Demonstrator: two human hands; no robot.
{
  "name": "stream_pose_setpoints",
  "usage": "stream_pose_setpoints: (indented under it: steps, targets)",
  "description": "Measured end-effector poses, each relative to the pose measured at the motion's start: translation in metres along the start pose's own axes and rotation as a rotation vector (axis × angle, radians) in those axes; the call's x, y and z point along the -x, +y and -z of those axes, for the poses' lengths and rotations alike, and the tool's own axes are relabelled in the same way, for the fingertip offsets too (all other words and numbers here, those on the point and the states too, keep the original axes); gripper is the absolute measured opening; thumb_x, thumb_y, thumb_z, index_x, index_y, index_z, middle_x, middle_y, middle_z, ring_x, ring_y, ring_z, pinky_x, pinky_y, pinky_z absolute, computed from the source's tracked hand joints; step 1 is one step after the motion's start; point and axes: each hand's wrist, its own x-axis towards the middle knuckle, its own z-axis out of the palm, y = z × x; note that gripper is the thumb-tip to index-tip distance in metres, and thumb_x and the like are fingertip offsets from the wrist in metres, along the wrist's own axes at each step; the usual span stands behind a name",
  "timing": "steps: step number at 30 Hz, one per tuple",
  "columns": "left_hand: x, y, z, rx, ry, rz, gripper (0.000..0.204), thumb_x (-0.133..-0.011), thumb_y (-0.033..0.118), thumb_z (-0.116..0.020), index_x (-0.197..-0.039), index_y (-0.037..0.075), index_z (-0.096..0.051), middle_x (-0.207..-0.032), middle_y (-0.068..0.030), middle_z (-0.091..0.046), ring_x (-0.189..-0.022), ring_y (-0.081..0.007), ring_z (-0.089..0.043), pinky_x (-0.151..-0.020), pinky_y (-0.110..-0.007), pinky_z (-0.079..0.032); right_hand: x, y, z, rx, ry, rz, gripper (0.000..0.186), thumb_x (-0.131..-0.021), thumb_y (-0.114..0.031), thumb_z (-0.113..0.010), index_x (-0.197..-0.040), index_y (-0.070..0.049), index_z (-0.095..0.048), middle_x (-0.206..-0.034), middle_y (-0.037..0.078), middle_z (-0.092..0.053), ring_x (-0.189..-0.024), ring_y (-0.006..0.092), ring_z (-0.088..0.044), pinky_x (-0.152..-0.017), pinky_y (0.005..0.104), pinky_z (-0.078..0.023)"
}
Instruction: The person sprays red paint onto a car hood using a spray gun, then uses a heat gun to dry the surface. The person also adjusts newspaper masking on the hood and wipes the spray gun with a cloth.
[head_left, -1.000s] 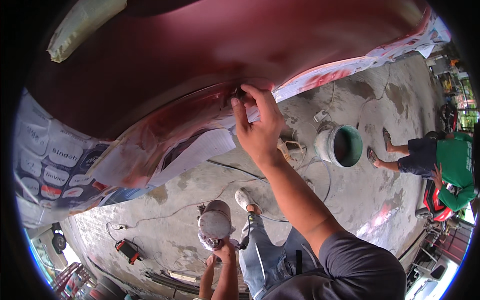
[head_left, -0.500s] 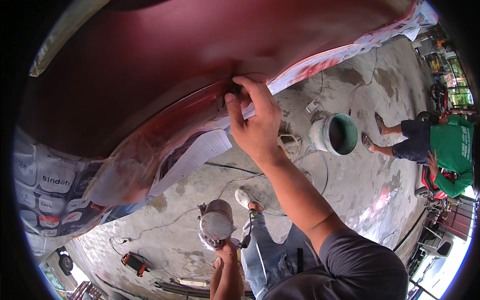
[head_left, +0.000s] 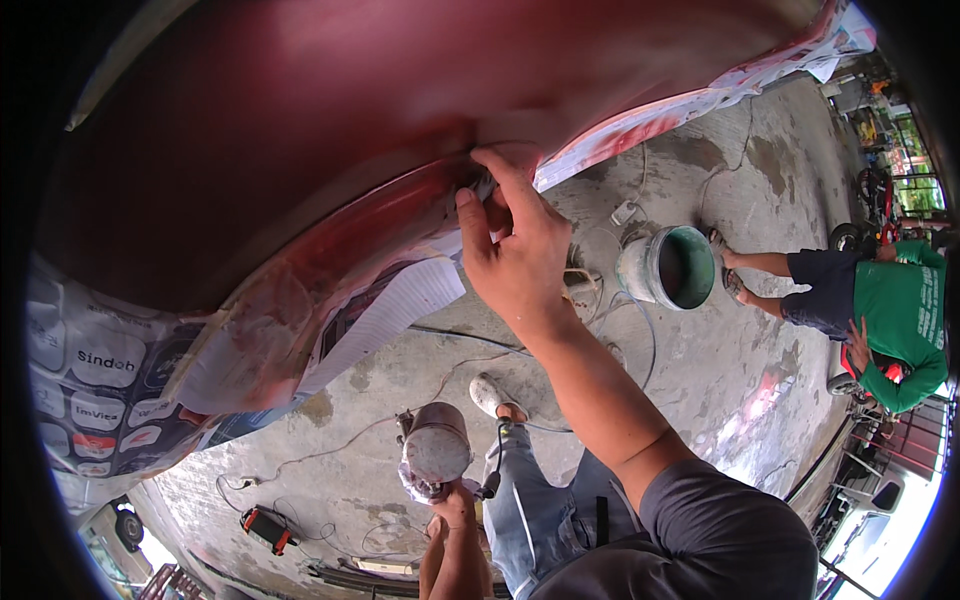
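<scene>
At the lower edge of a dark red painted panel (head_left: 330,120), my right hand (head_left: 520,240) has its thumb and forefinger curled toward each other. The forefinger tip touches the panel edge. A small greyish bit shows between the fingers, too hidden to name. Masking sheets of printed paper (head_left: 400,300) hang beneath that edge. Lower down, near my legs, my left hand (head_left: 456,503) is closed around a spray gun (head_left: 425,487). The gun's round, paint-smudged cup (head_left: 438,443) faces up toward me.
A pail (head_left: 650,270) with a greenish inside stands on the concrete floor (head_left: 720,360), among hoses and cords. Another person in a green top (head_left: 900,300) stands at the right. An orange and black device (head_left: 268,530) lies at the lower left.
My right hand has shifted very slightly at the panel edge, its fingers still curled. The other person's legs and feet have moved. My left hand keeps the spray gun in nearly the same place.
</scene>
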Motion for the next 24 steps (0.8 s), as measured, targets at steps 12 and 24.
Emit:
stream_pose_setpoints:
  steps: [12,24]
  targets:
    - [0.002,-0.02,-0.004,0.192,0.005,-0.129,0.061,-0.081,0.006,-0.067,-0.136,-0.008,-0.045,-0.132,-0.0174,-0.055,-0.119,-0.0263,-0.054,-0.101,-0.037,-0.044,0.003,-0.013,-0.002,0.033,-0.001,0.013,0.035,-0.085,-0.005,-0.07,-0.119,-0.008,-0.064,-0.059,0.003,-0.05,-0.046,0.0139,-0.049,-0.047,0.0282,-0.043]
    - [-0.003,-0.063,0.016,0.098,-0.051,-0.036,0.063,-0.081,0.009,-0.069,-0.137,-0.007,-0.044,-0.136,-0.018,-0.052,-0.123,-0.0277,-0.051,-0.104,-0.04,-0.042,0.005,-0.026,-0.008,-0.007,0.018,0.071,0.033,-0.087,-0.004,-0.067,-0.12,-0.006,-0.063,-0.079,0.01,-0.069,-0.051,0.017,-0.062,-0.047,0.0291,-0.048]
